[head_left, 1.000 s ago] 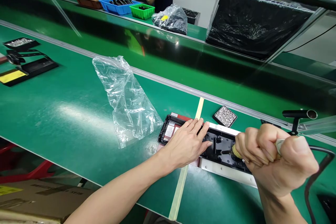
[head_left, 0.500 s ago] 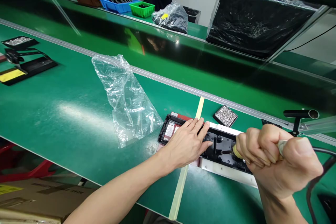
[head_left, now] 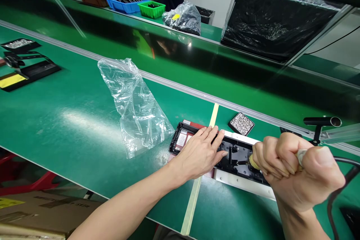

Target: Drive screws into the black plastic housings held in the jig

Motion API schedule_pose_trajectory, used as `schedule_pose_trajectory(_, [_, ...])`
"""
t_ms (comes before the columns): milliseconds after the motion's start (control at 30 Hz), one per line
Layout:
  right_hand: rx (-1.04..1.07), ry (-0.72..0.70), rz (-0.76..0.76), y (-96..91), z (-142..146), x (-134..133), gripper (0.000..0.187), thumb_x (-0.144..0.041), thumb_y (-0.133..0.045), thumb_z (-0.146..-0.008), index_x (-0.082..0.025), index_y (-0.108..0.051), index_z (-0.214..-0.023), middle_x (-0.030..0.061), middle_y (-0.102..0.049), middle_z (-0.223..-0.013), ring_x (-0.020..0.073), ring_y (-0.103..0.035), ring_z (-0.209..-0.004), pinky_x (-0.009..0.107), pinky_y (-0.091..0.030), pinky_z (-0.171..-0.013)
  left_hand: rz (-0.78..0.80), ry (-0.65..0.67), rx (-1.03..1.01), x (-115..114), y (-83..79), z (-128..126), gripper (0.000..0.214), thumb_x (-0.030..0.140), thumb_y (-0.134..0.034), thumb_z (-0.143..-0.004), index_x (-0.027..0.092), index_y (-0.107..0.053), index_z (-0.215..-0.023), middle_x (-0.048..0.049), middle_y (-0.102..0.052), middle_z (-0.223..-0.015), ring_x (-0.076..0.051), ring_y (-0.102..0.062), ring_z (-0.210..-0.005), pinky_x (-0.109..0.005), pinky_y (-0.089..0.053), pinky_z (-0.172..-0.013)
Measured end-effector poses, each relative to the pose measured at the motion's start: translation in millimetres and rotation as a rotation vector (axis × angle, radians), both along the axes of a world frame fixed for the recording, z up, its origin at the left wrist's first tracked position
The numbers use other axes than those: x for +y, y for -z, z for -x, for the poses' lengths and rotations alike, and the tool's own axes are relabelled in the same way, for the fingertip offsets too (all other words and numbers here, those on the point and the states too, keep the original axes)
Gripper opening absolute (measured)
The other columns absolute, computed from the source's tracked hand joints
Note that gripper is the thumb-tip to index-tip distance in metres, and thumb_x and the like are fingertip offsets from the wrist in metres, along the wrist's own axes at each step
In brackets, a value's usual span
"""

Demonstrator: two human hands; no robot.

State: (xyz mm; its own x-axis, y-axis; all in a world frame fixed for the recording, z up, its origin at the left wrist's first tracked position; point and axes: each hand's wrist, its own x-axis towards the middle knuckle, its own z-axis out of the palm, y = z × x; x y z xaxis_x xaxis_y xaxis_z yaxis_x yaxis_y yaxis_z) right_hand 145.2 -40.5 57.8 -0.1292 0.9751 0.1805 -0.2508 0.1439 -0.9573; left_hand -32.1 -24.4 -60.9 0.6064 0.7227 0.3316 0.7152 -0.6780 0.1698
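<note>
A long black plastic housing point(head_left: 233, 157) lies in a white fixture point(head_left: 242, 185) on the green bench. My left hand point(head_left: 201, 152) rests flat across its middle, fingers stretched out and holding nothing. Wrapped in my right hand point(head_left: 295, 168) is a screwdriver point(head_left: 253, 162); a yellowish part of it shows below my fingers and its pale end beside my thumb. Its dark shaft points down into the right part of the housing, and I cannot make out the tip's contact. Beyond the fixture sits a small black tray point(head_left: 242, 123) full of tiny metal pieces, apparently screws.
A clear plastic bag point(head_left: 137, 112) lies left of the housing. Black parts point(head_left: 36, 69) are at the far left. A metal rail point(head_left: 180, 89) runs behind the work. Across it stand blue point(head_left: 126, 5) and green bins point(head_left: 152, 10). A dark cable point(head_left: 334, 195) hangs at right.
</note>
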Motion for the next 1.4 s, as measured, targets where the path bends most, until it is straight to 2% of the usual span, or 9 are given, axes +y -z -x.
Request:
schedule_pose_trajectory(533, [0.013, 0.048, -0.001, -0.8, 4.3, -2.0, 0.061, -0.055, -0.069, -0.091, -0.022, -0.036, -0.053, -0.0035, -0.023, -0.042, 0.0106, -0.023, -0.039, 0.03, -0.018, -0.036, 0.0, 0.004, 0.005, 0.0, 0.3, 0.0, 0.064, 0.048, -0.034, -0.115, 0.002, -0.044, -0.157, -0.0278, -0.054, -0.158, -0.035, -0.054, -0.15, -0.048, -0.044, -0.124])
schedule_pose_trajectory(1233, [0.008, -0.003, 0.001, -0.1, -3.0, -3.6, 0.057, -0.052, -0.064, -0.094, -0.021, -0.035, -0.056, -0.0029, -0.026, -0.045, 0.0115, -0.025, -0.041, 0.03, -0.022, -0.038, -0.007, 0.005, 0.005, 0.6, 1.6, 0.5, 0.062, 0.048, -0.034, -0.115, 0.002, -0.045, -0.156, -0.0273, -0.056, -0.156, -0.035, -0.056, -0.148, -0.048, -0.046, -0.122])
schedule_pose_trajectory(1400, [-0.016, -0.057, -0.006, -2.3, -8.6, -1.6, 0.055, -0.051, -0.062, -0.096, -0.022, -0.037, -0.056, -0.0029, -0.028, -0.046, 0.0115, -0.026, -0.04, 0.03, -0.023, -0.039, -0.028, 0.001, 0.003, 1.1, 2.1, 1.5, 0.062, 0.047, -0.035, -0.115, 0.002, -0.046, -0.155, -0.0264, -0.057, -0.156, -0.034, -0.058, -0.146, -0.047, -0.046, -0.122])
